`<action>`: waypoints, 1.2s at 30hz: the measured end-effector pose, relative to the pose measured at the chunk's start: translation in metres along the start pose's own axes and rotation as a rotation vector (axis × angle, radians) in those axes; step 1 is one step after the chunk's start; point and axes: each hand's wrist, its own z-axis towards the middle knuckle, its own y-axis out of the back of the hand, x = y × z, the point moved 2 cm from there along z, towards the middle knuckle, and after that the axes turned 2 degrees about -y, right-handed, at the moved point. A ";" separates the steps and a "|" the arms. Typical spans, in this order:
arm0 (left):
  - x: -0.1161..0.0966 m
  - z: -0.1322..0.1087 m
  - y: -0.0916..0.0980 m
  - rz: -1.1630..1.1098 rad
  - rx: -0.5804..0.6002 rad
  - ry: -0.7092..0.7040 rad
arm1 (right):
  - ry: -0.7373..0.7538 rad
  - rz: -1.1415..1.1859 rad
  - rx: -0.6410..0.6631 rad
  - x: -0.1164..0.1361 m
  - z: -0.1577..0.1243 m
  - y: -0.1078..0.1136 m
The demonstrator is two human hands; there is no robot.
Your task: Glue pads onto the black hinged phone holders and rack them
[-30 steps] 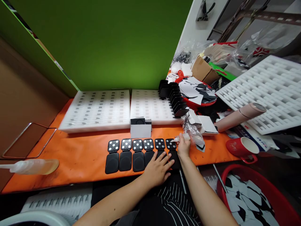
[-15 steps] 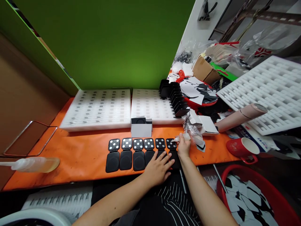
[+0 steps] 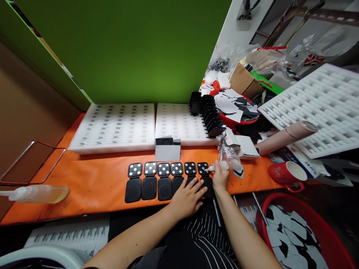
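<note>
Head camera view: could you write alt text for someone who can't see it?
A person's right hand holds a small white squeeze bottle, its nozzle at the rightmost hinged black piece in a row of six; the left hand is spread over the row's right part. White foam trays lie behind on an orange surface.
</note>
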 end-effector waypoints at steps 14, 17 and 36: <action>0.000 -0.001 -0.004 0.021 -0.025 -0.014 | 0.125 -0.225 0.043 0.015 -0.005 0.005; 0.000 -0.001 -0.003 0.018 -0.019 -0.014 | 0.054 -0.112 0.054 0.018 -0.010 -0.001; 0.000 0.001 0.002 -0.011 -0.026 -0.014 | 0.031 -0.152 0.256 0.026 -0.027 -0.045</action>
